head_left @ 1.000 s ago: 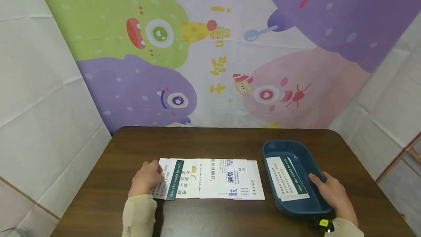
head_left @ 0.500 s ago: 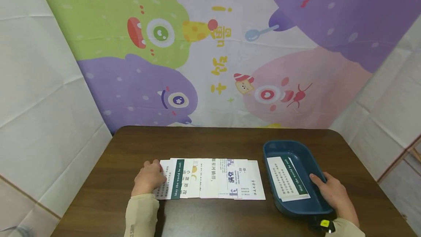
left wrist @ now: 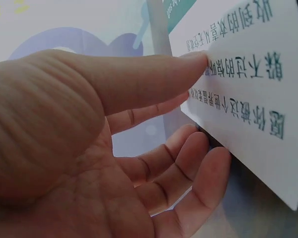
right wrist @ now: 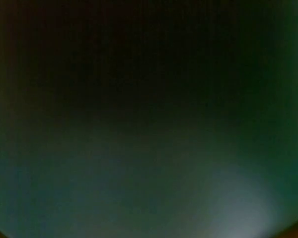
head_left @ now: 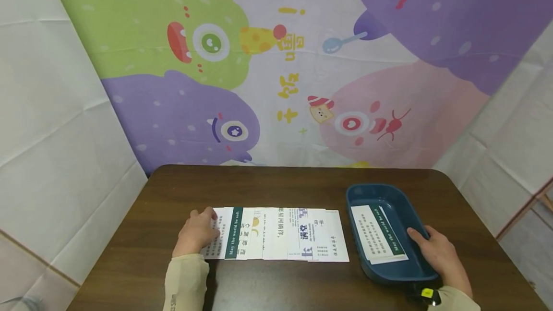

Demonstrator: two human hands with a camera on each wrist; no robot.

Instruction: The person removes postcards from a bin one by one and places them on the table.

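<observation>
My left hand (head_left: pixel 196 232) is at the left end of a row of overlapping printed cards (head_left: pixel 276 241) on the table. It pinches the leftmost card (head_left: pixel 234 234), white with a dark green band, which overlaps its neighbour. In the left wrist view, the thumb (left wrist: pixel 144 79) lies on the printed face of that card (left wrist: pixel 253 94), while a finger meets its edge. At the right, my right hand (head_left: pixel 440 256) grips the side of a blue tray (head_left: pixel 395 200), thumb over the rim. Inside lies a small stack of similar cards (head_left: pixel 373 239). The right wrist view is dark and blurred.
The brown wooden table (head_left: pixel 276 184) has rounded far corners. Behind it hangs a cloth backdrop (head_left: pixel 285 148) with cartoon figures. White cloth walls (head_left: pixel 65 124) stand on both sides. A dark band with a yellow patch (head_left: pixel 426 293) is at my right wrist.
My left hand has shifted slightly right, sliding the green-banded card a little farther over its neighbour, its edges now closer in line with the row. My right hand and the tray have hardly moved.
</observation>
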